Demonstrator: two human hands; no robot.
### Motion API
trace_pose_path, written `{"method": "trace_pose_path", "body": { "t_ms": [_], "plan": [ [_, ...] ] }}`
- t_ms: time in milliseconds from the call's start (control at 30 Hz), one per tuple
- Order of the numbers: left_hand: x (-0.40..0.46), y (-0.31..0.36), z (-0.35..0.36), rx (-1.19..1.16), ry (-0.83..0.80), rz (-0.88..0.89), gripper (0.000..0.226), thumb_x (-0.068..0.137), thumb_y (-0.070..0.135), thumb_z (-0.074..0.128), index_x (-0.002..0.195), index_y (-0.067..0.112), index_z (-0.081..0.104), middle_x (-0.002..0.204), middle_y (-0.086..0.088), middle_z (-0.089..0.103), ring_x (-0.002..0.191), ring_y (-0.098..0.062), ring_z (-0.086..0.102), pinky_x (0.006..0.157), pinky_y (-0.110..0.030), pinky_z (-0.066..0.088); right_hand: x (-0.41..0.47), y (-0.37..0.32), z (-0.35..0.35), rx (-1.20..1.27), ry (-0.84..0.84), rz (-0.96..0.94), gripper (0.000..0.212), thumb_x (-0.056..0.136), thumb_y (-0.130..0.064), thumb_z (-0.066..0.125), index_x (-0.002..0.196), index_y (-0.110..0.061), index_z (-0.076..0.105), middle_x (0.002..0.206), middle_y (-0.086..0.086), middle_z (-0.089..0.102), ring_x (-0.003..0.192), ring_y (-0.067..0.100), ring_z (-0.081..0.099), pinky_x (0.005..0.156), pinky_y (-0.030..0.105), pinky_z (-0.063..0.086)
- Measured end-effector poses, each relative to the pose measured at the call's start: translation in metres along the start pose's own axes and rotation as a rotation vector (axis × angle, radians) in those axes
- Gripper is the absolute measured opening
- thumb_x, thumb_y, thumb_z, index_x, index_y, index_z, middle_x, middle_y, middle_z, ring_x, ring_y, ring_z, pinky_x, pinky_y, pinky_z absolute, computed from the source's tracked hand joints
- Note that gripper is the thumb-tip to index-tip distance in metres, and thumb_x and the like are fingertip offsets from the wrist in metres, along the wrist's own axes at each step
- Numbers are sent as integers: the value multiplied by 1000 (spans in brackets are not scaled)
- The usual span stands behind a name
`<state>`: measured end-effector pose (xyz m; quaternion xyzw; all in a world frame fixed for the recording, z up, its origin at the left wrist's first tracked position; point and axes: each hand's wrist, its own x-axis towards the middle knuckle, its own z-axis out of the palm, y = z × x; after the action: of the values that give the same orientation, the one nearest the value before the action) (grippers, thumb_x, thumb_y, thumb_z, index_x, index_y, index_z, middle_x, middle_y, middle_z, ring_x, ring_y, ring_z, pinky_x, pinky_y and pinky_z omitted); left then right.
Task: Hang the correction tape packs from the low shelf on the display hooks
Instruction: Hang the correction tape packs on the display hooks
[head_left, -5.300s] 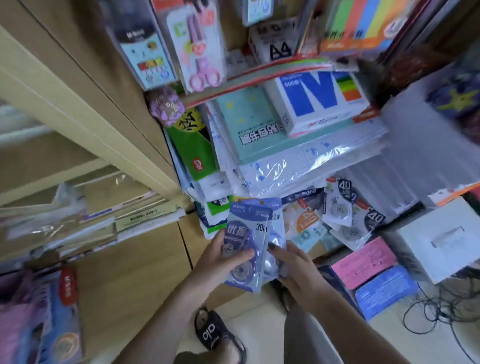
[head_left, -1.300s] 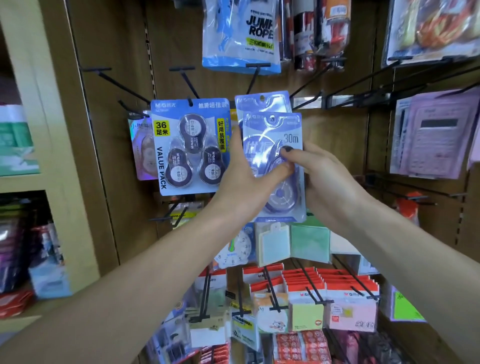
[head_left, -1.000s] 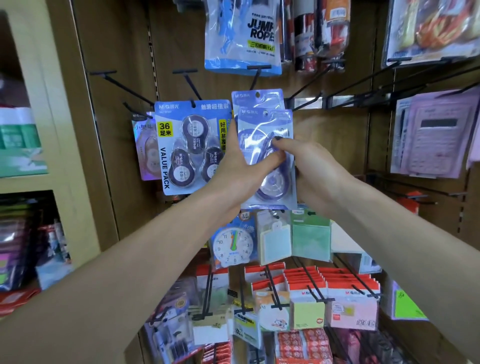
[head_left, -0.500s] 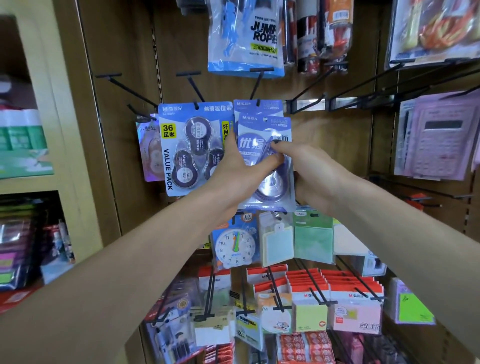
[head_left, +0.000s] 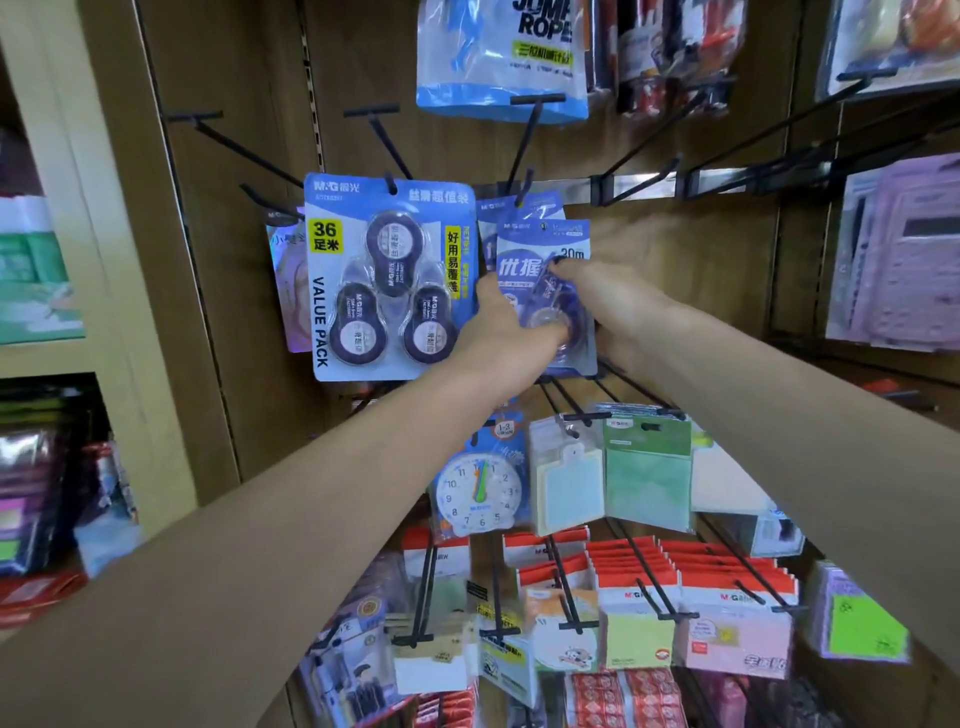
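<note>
While both hands hold it up against the wooden board, the front correction tape pack (head_left: 540, 270) sits just below a black display hook (head_left: 523, 179). One more pack (head_left: 498, 208) shows behind it, up at the hook; I cannot tell if that one is fully on.

I think the pack is very light. It looks like a thin card with a clear plastic bump over the tape. The card would bend if squeezed hard, and the shiny plastic may slip a bit. The best place to hold looks like the lower sides, so the top stays free for the hook.

The left hand (head_left: 498, 332) grips the left edge with its thumb on the front. The right hand (head_left: 613, 301) pinches the right side, one fingertip pressed on the front of the pack.

Room is tight on the left. The big value pack (head_left: 384, 275) hangs just beside it, touching or nearly so. On the right the board is bare, so there is space to swing that way. Above, a jump rope bag (head_left: 498, 57) hangs near the hook. Below, more hooks stick out over the toy clock (head_left: 480, 491) and green notes (head_left: 647, 470), so pulling the arms down could bump them.
</note>
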<state>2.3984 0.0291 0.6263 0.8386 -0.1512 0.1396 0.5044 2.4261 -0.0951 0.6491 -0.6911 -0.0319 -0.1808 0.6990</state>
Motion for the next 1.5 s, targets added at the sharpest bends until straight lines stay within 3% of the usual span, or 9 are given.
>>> {"method": "trace_pose_path", "body": {
  "t_ms": [100, 300, 467, 600, 900, 1033, 1233, 1400, 1500],
  "plan": [
    [13, -5, 4, -10, 30, -65, 64, 94, 34, 64, 146, 16, 31, 127, -6, 61, 112, -28, 60, 96, -38, 50, 12, 5, 1, -30, 6, 26, 17, 104, -25, 57, 92, -14, 61, 81, 1, 62, 62, 13, 58, 45, 16, 48],
    [29, -4, 10, -111, 13, -177, 81, 92, 26, 69, 156, 11, 23, 135, -8, 57, 120, -28, 57, 90, -32, 42, 45, 17, 17, -87, 75, 30, 23, 103, -27, 55, 119, -15, 66, 116, 12, 72, 104, 30, 69, 90, 38, 57],
    [22, -2, 11, -92, 1, -164, 59, 93, 28, 70, 139, 9, 37, 100, 0, 55, 88, -17, 54, 75, -30, 40, 35, 19, 11, -136, 88, -19, 14, 99, -30, 57, 99, -20, 67, 110, 11, 77, 100, 32, 74, 93, 47, 60],
    [5, 2, 9, -46, -8, -84, 54, 94, 30, 68, 134, 7, 39, 100, -1, 55, 78, -12, 52, 59, -28, 37, 14, 21, 1, -96, 105, -84, 22, 97, -30, 60, 117, -19, 61, 114, 8, 76, 101, 30, 74, 94, 47, 59],
    [-40, 4, -5, 105, 41, 146, 51, 95, 31, 70, 122, 11, 32, 105, -7, 60, 71, -10, 54, 46, -23, 39, -49, 7, -17, 24, 19, -338, 23, 99, -21, 64, 121, -21, 69, 108, 1, 79, 97, 21, 78, 88, 43, 63],
    [-43, 12, -16, 146, 101, 182, 51, 94, 36, 71, 120, 12, 35, 99, -1, 58, 83, -19, 58, 54, -27, 43, -54, -9, -11, -40, 28, -414, 10, 100, -25, 63, 106, -32, 67, 107, -5, 78, 99, 18, 77, 94, 49, 61],
    [-40, 15, -23, 182, 149, 195, 50, 93, 37, 71, 116, 17, 31, 112, -2, 57, 98, -26, 57, 62, -31, 38, -45, -16, -2, -85, 92, -403, 24, 98, -29, 64, 121, -21, 68, 106, -4, 77, 98, 15, 75, 97, 47, 59],
    [-39, 15, -23, 291, 189, 322, 78, 95, 35, 68, 155, 21, 20, 145, -14, 45, 121, -33, 56, 86, -31, 39, -35, -19, 1, -87, 107, -351, 25, 97, -29, 65, 119, -18, 69, 103, -1, 77, 96, 19, 76, 94, 48, 61],
    [-37, 16, -23, 470, 199, 339, 63, 98, 39, 61, 149, 17, 32, 143, -15, 37, 119, -39, 56, 84, -36, 41, -29, -20, 4, -92, 91, -314, 17, 97, -28, 66, 109, -16, 69, 100, 2, 79, 91, 20, 78, 90, 47, 63]
  ]
}}
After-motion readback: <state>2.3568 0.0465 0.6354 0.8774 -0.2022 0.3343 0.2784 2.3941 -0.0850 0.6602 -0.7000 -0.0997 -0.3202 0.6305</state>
